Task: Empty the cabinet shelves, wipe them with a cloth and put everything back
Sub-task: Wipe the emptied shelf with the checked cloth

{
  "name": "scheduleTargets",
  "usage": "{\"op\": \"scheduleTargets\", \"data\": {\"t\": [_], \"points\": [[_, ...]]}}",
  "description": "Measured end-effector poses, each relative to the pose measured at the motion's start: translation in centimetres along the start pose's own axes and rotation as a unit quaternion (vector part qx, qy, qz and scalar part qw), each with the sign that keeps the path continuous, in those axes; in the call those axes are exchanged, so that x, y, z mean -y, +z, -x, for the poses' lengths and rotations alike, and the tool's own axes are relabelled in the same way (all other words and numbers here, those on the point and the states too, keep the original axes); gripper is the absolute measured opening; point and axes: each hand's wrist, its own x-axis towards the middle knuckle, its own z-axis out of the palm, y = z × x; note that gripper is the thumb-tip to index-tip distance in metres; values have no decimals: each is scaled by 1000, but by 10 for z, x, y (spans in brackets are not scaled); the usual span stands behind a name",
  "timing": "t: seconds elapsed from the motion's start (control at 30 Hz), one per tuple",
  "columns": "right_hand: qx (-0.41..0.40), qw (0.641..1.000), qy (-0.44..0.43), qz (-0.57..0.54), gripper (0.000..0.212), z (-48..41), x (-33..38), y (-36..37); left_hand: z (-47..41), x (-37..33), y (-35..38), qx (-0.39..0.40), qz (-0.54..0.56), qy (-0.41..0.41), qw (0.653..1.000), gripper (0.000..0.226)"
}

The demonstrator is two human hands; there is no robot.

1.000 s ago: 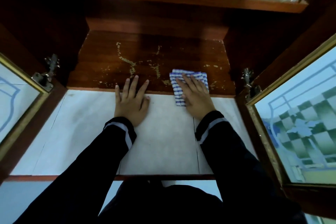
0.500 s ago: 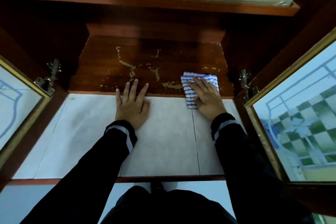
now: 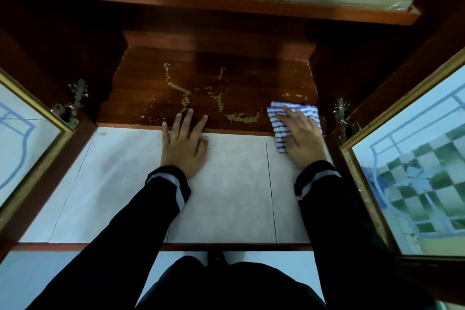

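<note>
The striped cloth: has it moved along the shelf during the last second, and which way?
Yes. The cloth under the right hand has slid right along the shelf, closing most of the gap to the right door hinge.

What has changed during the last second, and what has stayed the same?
The right hand slid the striped cloth rightward along the shelf front, toward the right corner, pressing it flat throughout. The left hand stayed flat at the shelf edge; nothing was grasped or released.
</note>
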Motion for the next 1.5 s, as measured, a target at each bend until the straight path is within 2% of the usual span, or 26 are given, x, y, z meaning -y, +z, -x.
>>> {"op": "scheduleTargets", "data": {"t": [0.13, 0.2, 0.37, 0.43, 0.5, 0.6, 0.7, 0.87, 0.97, 1.13, 1.33, 1.5], "points": [[-4, 998, 64, 6, 66, -1, -1, -6, 0, -1, 0, -11, 6, -1, 1000, 72], [-2, 997, 67, 32, 65, -3, 14, 0, 2, -2, 1, -15, 12, -4, 1000, 72], [72, 994, -57, 52, 77, -14, 69, 20, 6, 2, 0, -19, 15, -32, 999, 66], [97, 990, -92, 50, 73, -19, 76, 20, 11, 9, -3, -15, 6, -41, 999, 69], [101, 988, -105, 49, 63, -21, 66, 19, 16, 17, -5, -19, -2, -51, 999, 71], [99, 987, -99, 83, 60, -23, 58, 19, 19, 27, -9, -24, 1, -72, 997, 73], [104, 985, -89, 109, 60, -31, 83, 28, 19, 35, -13, -25, -8, -70, 997, 73], [121, 979, -128, 104, 58, -47, 147, 50, 24, 48, -17, -20, -22, -85, 996, 72], [123, 977, -144, 102, 58, -51, 154, 53, 29, 56, -22, -22, -19, -94, 995, 67], [99, 981, -123, 109, 58, -48, 152, 56, 45, 78, -22, -75, -45, -116, 989, 64], [118, 974, -169, 90, 59, -67, 216, 80, 59, 95, -28, -175, -150, -126, 965, 63], [95, 973, -190, 92, 58, -71, 229, 87, 69, 122, -42, -216, -162, -191, 944, 72]]}}
